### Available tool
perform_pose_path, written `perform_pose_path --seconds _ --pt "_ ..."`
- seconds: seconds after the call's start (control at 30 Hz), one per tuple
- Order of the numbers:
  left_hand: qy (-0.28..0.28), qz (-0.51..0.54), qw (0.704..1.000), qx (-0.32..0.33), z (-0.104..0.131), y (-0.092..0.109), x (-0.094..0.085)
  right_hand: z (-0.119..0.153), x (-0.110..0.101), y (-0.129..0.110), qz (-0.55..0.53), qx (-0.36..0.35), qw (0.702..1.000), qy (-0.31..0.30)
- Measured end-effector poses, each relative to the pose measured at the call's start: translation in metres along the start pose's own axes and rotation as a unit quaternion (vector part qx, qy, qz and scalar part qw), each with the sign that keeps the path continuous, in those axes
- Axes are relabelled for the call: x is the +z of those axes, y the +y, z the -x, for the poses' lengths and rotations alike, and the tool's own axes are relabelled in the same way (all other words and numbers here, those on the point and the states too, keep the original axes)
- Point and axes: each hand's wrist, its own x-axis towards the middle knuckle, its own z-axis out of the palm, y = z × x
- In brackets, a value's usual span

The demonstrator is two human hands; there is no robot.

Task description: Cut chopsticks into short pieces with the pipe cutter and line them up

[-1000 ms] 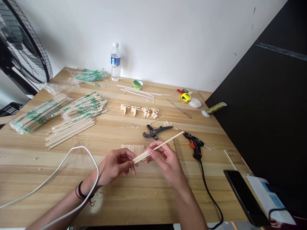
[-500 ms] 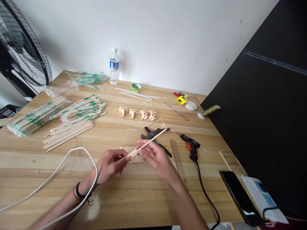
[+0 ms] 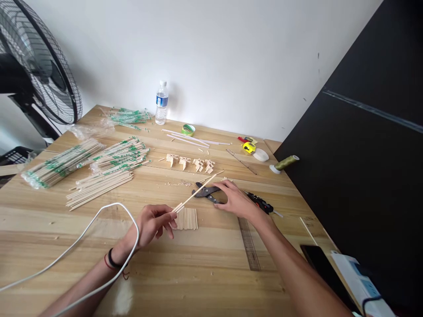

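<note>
My left hand (image 3: pixel 156 223) pinches a long thin wooden stick (image 3: pixel 200 189) together with a shorter piece at its near end; the long one slants up to the right. Below them, a row of short cut sticks (image 3: pixel 187 219) lies side by side on the table. My right hand (image 3: pixel 233 198) is over the black-handled cutting pliers (image 3: pixel 207 192), thumb and fingers apart around the handles, holding nothing visible. Behind the pliers stand several small stick assemblies (image 3: pixel 198 165). A transparent ruler (image 3: pixel 249 246) lies beneath my right forearm.
Stick bundles (image 3: pixel 62 164) and loose sticks (image 3: pixel 99 189) lie left. A white cable (image 3: pixel 79 233) crosses my left forearm. The glue gun (image 3: pixel 261 203), phone (image 3: pixel 325 268) and power strip (image 3: pixel 360 279) are right. A bottle (image 3: pixel 161 103) and tape measure (image 3: pixel 249 147) stand behind.
My right hand has left the sticks and moved right to the pliers, with its fingers spread. My left hand still holds the sticks. The view has shifted slightly.
</note>
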Motion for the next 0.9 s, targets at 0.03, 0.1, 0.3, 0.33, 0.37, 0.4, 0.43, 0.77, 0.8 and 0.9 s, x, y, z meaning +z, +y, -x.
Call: perform_pose_path --seconds 0.03,0.1,0.3,0.33,0.37,0.4,0.43,0.77,0.8,0.9 --pt "0.010 0.007 1.000 0.003 0.000 0.000 0.000 0.002 -0.001 0.000 0.000 0.002 1.000 0.011" --pt "0.031 0.022 0.999 0.006 0.000 0.000 -0.001 0.010 -0.004 -0.003 -0.001 0.007 0.999 0.041" --pt "0.054 0.066 0.996 0.023 0.003 0.003 0.004 0.043 -0.004 -0.036 -0.069 -0.039 0.994 0.077" --pt "0.054 0.073 0.996 0.026 0.003 0.003 0.004 0.046 -0.002 -0.044 -0.085 -0.048 0.993 0.070" --pt "0.053 0.078 0.995 0.027 0.004 0.002 0.005 0.049 0.001 -0.050 -0.099 -0.055 0.992 0.063" --pt "0.051 0.081 0.995 0.029 0.004 0.001 0.006 0.050 0.004 -0.057 -0.111 -0.060 0.990 0.057" --pt "0.045 0.079 0.995 0.029 0.004 0.000 0.006 0.051 0.006 -0.062 -0.121 -0.067 0.989 0.055" --pt "-0.009 0.028 0.998 0.061 0.010 -0.002 0.009 0.039 0.017 -0.093 -0.132 -0.141 0.973 0.126" --pt "-0.005 0.024 0.998 0.065 0.011 -0.001 0.010 0.039 0.017 -0.094 -0.130 -0.144 0.972 0.130" --pt "0.019 -0.009 0.996 0.083 0.014 0.006 0.010 0.038 0.017 -0.097 -0.109 -0.137 0.976 0.129"
